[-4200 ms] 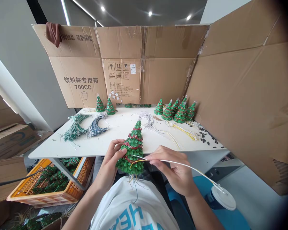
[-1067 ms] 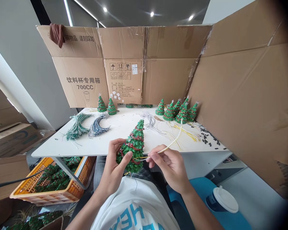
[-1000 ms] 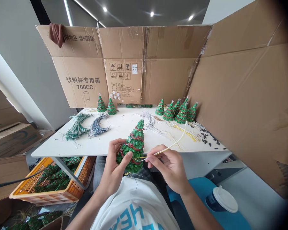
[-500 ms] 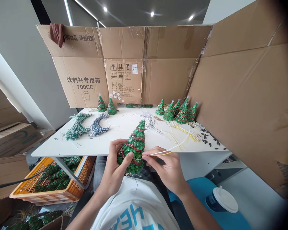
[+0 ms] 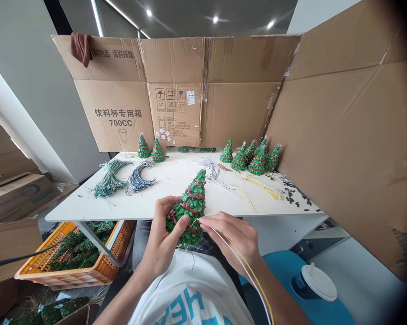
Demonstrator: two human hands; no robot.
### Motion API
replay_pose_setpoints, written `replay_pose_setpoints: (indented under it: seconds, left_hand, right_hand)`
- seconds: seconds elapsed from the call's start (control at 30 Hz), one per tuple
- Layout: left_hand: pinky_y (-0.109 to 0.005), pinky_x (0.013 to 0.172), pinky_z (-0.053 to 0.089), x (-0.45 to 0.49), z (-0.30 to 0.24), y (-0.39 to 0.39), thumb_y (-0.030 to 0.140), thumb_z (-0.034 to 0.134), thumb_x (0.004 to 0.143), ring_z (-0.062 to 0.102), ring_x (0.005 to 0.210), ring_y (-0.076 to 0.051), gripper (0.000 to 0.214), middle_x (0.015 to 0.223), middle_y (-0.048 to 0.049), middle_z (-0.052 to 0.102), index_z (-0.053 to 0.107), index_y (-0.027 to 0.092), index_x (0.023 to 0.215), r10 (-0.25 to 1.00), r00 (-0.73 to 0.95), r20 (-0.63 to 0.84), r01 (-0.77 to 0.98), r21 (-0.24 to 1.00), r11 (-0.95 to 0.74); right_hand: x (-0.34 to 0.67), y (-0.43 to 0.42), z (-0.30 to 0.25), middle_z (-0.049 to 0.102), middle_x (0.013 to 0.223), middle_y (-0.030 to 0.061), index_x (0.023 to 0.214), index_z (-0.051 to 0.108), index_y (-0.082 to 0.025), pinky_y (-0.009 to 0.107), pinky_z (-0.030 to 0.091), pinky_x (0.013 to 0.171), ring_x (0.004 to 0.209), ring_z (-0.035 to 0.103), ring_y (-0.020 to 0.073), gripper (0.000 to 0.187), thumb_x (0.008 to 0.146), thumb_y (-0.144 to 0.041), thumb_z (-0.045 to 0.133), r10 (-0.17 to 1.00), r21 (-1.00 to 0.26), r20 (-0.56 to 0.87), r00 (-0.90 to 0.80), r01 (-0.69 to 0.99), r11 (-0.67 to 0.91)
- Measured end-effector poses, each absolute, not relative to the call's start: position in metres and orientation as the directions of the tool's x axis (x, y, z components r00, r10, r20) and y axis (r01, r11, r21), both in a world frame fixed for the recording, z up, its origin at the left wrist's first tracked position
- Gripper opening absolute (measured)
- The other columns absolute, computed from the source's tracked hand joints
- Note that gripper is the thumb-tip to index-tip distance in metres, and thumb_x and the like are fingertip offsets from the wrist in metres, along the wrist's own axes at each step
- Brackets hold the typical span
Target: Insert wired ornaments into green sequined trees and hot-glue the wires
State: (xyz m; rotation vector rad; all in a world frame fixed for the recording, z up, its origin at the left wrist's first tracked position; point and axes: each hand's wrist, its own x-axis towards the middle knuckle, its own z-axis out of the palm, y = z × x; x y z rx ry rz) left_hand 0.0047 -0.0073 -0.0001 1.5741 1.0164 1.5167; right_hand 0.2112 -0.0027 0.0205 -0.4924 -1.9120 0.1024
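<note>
Our left hand [image 5: 161, 237] stood half open, its fingers cupped round the base of a green beaded Christmas tree [image 5: 190, 210], held above our lap, tip pointing up and away, long axis leaning slightly right. Our nearly closed right hand [image 5: 230, 239] pinched white and yellow wires [image 5: 246, 271] against its side. Red strands already circled the tree; more wire bundles [image 5: 110, 178] lay on the table [image 5: 71, 210].

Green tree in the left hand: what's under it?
Thin wire ends hang below the green tree, above the white T-shirt. The left hand covers the tree's lower side; the underside of its base cannot be seen.
</note>
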Motion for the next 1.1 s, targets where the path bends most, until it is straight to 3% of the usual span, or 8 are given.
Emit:
replay_pose_setpoints:
  seconds: [0.3, 0.6, 0.87, 1.1]
  left_hand:
    - [-0.038, 0.113, 0.043, 0.006, 0.002, -0.008, 0.041, 0.065, 0.109, 0.056, 0.136, -0.025, 0.032, 0.139, -0.0039, 0.062, 0.051, 0.032, 0.136, 0.901, -0.012, 0.434, 0.077, 0.898, -0.432]
    - [-0.038, 0.114, 0.042, 0.005, 0.001, -0.008, 0.041, 0.065, 0.110, 0.057, 0.135, -0.023, 0.030, 0.137, -0.0028, 0.063, 0.052, 0.032, 0.135, 0.894, -0.006, 0.448, 0.088, 0.891, -0.446]
    - [-0.038, 0.113, 0.043, 0.005, 0.002, -0.007, 0.040, 0.064, 0.110, 0.057, 0.136, -0.025, 0.030, 0.138, -0.0051, 0.062, 0.051, 0.031, 0.136, 0.894, -0.007, 0.447, 0.089, 0.891, -0.445]
    - [-0.038, 0.113, 0.043, 0.005, 0.000, -0.007, 0.040, 0.065, 0.109, 0.058, 0.134, -0.024, 0.032, 0.137, -0.0046, 0.062, 0.051, 0.031, 0.136, 0.893, -0.005, 0.450, 0.091, 0.889, -0.448]
  right_hand:
    - [0.212, -0.007, 0.028, 0.084, 0.102, 0.0064, 0.115, 0.078, -0.023, 0.031, 0.067, 0.084, 0.091, 0.081, 0.0182, 0.029, 0.098, -0.001, 0.070, 0.484, -0.419, 0.809, -0.333, 0.251, 0.873]
    - [0.212, -0.008, 0.036, 0.082, 0.099, 0.0076, 0.106, 0.078, -0.021, 0.032, 0.065, 0.081, 0.089, 0.079, 0.0192, 0.020, 0.098, -0.005, 0.069, 0.550, -0.555, 0.742, -0.383, 0.110, 0.825]
    - [0.213, -0.011, 0.036, 0.085, 0.112, 0.0096, 0.108, 0.077, -0.023, 0.032, 0.066, 0.091, 0.102, 0.083, 0.0198, 0.022, 0.099, -0.004, 0.068, 0.543, -0.525, 0.756, -0.365, 0.155, 0.837]
    - [0.210, -0.013, 0.037, 0.086, 0.099, 0.0064, 0.104, 0.077, -0.024, 0.031, 0.067, 0.082, 0.089, 0.082, 0.0189, 0.021, 0.099, -0.006, 0.070, 0.556, -0.543, 0.738, -0.381, 0.153, 0.826]
